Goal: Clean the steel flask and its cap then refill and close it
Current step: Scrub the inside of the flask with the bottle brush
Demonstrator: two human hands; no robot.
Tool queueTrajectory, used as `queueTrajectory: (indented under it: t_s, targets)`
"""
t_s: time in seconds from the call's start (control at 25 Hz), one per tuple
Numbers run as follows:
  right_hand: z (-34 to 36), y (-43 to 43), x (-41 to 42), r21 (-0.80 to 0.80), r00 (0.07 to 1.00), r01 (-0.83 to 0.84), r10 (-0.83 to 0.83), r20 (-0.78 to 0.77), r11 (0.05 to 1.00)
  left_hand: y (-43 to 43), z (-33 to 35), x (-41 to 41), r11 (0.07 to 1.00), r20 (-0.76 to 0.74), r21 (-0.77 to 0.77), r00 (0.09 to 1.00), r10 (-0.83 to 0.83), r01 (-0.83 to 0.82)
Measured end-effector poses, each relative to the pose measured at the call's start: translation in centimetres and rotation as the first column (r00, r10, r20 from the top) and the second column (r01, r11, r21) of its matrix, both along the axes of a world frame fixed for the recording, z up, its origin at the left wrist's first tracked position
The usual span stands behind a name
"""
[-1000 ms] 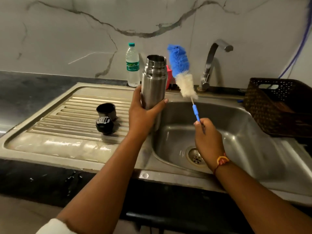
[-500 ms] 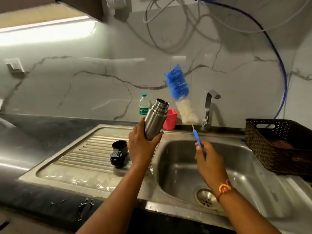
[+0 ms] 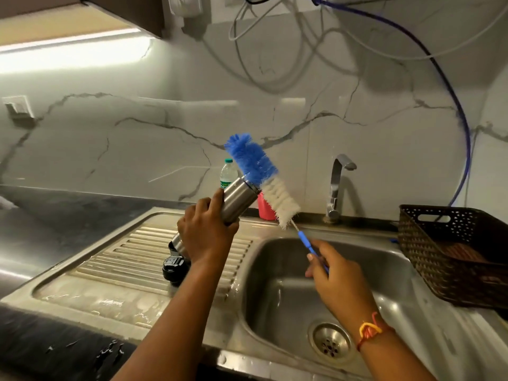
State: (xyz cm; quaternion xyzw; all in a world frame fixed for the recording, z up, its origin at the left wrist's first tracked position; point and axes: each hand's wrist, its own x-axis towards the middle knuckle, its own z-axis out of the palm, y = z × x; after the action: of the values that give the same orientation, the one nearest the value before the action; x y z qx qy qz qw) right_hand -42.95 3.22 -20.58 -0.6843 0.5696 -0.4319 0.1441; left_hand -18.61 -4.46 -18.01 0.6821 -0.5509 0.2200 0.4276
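The left hand [image 3: 204, 235] curls its fingers round the tilted steel flask [image 3: 237, 200] above the drainboard [image 3: 123, 259] — mouth seemingly touching the bottle brush [image 3: 264, 177], whose handle the right hand [image 3: 338, 279] pinches. The black cap [image 3: 174, 268] lies below.

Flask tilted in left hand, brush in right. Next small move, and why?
Probably swing the brush tip round to the flask mouth and start it in. The left hand holds the flask tilted, mouth towards the brush; the right hand grips the handle, but the bristles lie across the mouth, not inside.
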Motion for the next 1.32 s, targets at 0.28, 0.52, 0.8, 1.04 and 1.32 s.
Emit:
queueTrajectory:
  t_s: [0.28,0.52,0.8,1.04,1.32]
  targets:
    - [0.4,0.3,0.7,0.034,0.994,0.035,-0.031,-0.108,0.999,0.5,0.5,2.7,0.991,0.066,-0.089,0.992,0.108,-0.102]
    - [0.8,0.4,1.4,0.017,0.979,0.054,-0.049,-0.200,0.998,0.8,0.4,2.5,0.990,0.160,-0.110,0.982,0.101,-0.084]
    - [1.2,0.7,2.6,0.017,0.976,0.040,-0.035,-0.215,0.999,1.0,0.3,2.3,0.994,0.103,-0.081,0.992,0.078,-0.070]
    - [0.9,1.4,1.7,0.013,0.968,0.042,-0.037,-0.249,0.999,1.2,0.4,3.6,0.994,-0.030,-0.080,0.997,0.068,-0.071]
    - [0.9,0.9,2.4,-0.004,0.989,0.041,-0.041,-0.139,0.999,1.2,0.1,2.1,0.996,-0.002,-0.079,0.999,0.034,-0.034]
